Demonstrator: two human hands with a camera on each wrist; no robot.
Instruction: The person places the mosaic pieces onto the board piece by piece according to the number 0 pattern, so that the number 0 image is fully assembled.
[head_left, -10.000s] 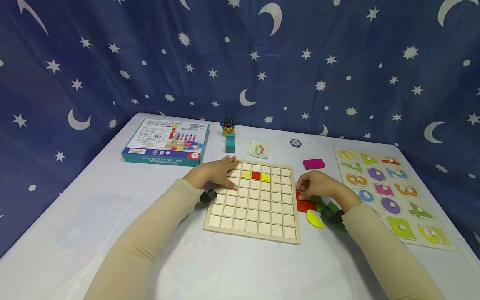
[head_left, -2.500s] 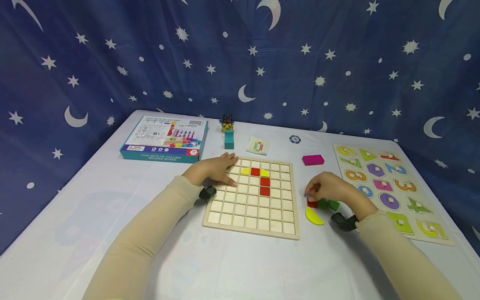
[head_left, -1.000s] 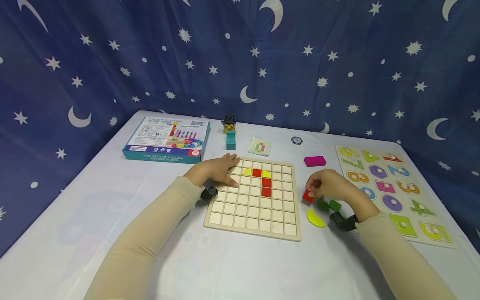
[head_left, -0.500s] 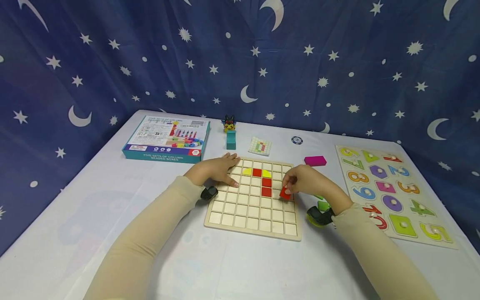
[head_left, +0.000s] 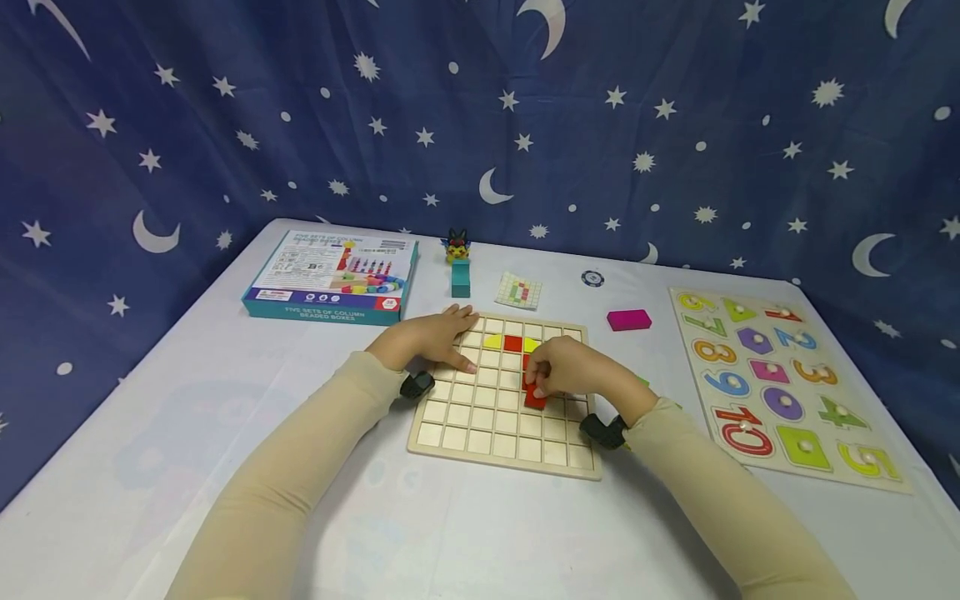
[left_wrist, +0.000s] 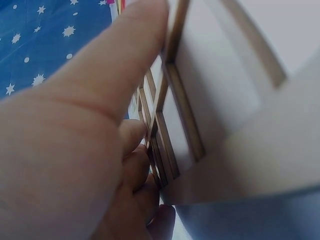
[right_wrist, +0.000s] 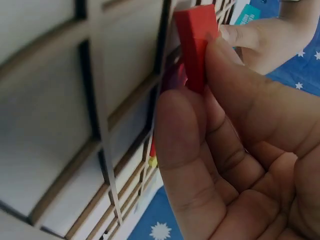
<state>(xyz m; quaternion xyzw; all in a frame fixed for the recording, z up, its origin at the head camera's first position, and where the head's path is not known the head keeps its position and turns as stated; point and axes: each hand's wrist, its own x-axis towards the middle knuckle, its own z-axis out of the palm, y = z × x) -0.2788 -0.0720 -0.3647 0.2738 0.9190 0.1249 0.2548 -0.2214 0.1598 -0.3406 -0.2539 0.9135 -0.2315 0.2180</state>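
Note:
A wooden grid board (head_left: 480,425) lies on the white table. Its top row holds two yellow pieces (head_left: 492,341) with a red square (head_left: 513,342) between them. My right hand (head_left: 558,371) hovers over the board's middle and pinches a red square block (head_left: 535,398) between thumb and fingers; the right wrist view shows that block (right_wrist: 196,45) held just above the grid cells (right_wrist: 120,75). My left hand (head_left: 431,337) rests flat on the board's upper left corner, fingers straight; in the left wrist view the fingers (left_wrist: 115,75) lie along the grid's edge (left_wrist: 170,120).
A teal game box (head_left: 330,279) sits at the back left, with a teal block and small figure (head_left: 459,265), a pattern card (head_left: 518,291), a round chip (head_left: 592,277) and a magenta block (head_left: 628,319) beyond the board. A number puzzle board (head_left: 780,375) lies at the right.
My right hand picked up a red block from the pile right of the board and carried it left over the grid's middle. The left hand has stayed put.

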